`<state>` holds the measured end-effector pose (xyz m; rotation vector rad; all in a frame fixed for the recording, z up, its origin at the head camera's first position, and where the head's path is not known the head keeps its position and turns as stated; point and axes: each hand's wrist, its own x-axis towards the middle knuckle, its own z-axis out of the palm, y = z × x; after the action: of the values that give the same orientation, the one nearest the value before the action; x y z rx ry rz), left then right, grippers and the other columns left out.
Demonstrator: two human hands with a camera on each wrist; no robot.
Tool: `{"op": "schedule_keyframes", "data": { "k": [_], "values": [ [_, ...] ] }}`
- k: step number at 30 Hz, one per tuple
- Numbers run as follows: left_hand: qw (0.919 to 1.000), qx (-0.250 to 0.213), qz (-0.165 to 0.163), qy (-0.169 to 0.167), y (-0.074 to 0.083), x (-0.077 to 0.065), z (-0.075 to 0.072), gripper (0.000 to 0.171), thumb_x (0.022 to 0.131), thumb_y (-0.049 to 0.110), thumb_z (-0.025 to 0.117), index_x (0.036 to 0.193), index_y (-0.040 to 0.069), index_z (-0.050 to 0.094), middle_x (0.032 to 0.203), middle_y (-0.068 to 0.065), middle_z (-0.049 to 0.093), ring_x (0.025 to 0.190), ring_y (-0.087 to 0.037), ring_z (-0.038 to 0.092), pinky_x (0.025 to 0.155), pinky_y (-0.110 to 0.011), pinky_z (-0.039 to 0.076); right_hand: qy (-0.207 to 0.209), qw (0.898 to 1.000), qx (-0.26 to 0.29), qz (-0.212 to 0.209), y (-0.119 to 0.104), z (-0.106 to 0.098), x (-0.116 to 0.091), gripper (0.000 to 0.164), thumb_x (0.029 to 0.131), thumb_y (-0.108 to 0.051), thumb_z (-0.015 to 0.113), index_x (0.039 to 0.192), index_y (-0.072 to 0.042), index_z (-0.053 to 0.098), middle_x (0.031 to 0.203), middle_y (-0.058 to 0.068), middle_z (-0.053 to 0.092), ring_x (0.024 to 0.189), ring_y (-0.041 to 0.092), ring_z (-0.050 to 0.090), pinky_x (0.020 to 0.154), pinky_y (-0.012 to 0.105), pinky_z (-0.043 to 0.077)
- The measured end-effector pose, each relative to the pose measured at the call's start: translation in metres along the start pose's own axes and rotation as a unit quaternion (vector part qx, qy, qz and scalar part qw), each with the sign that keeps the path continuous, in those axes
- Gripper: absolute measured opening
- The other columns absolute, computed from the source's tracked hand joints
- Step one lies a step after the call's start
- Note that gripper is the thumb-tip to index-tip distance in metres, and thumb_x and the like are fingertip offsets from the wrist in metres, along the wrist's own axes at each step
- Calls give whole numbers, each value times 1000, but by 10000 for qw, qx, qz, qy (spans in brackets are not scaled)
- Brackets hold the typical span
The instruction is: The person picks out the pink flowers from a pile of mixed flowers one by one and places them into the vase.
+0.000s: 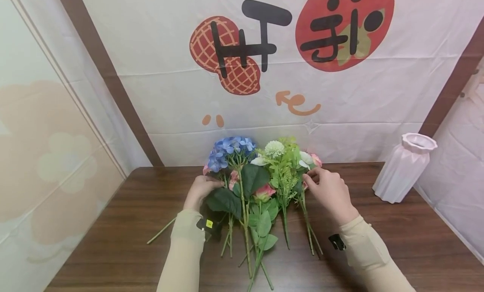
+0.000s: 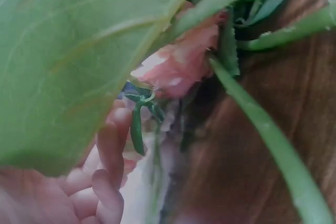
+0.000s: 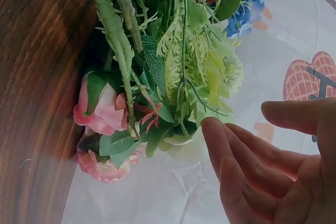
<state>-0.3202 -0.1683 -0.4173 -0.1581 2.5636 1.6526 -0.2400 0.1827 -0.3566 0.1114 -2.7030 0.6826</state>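
Note:
Artificial flowers lie bunched on a wooden table. My left hand is at the bunch's left side, beside the blue hydrangea and a large dark leaf. In the left wrist view, a broad leaf covers part of that hand; its visible fingers bend loosely near a pink flower, with nothing seen between them. At the right end, my right hand is next to a white flower. Its thumb and fingers stand apart in the right wrist view, fingertips close to the greenery.
A ribbed white-pink vase stands at the table's right rear. One loose stem sticks out on the left. Behind the table hangs a printed white cloth. Several stems point toward the front edge.

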Motion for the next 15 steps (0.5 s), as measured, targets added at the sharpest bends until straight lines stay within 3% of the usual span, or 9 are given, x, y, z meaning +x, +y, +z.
{"op": "schedule_keyframes", "data": {
  "k": [5,9,15],
  "values": [
    [9997,-107,209,78,10,-4,-5,29,80,11,71,99,-11,68,89,-11,70,77,-15,60,71,-27,50,79,10000,4,36,0,0,0,28,91,-41,57,98,-17,71,80,5,71,68,29,66,49,42,46],
    [9992,-272,208,186,18,-10,-9,25,81,11,71,94,-10,69,82,-5,68,71,-11,57,62,-23,48,102,9999,-17,-3,1,0,0,29,91,-40,57,98,-16,71,80,7,71,68,31,66,49,43,46],
    [9991,-92,244,323,24,-15,-14,24,83,13,70,93,-8,69,78,-3,70,76,-12,58,70,-26,46,87,10000,-28,-18,1,0,1,29,91,-40,57,99,-16,71,82,9,72,68,33,66,47,42,45]
  ]
}}
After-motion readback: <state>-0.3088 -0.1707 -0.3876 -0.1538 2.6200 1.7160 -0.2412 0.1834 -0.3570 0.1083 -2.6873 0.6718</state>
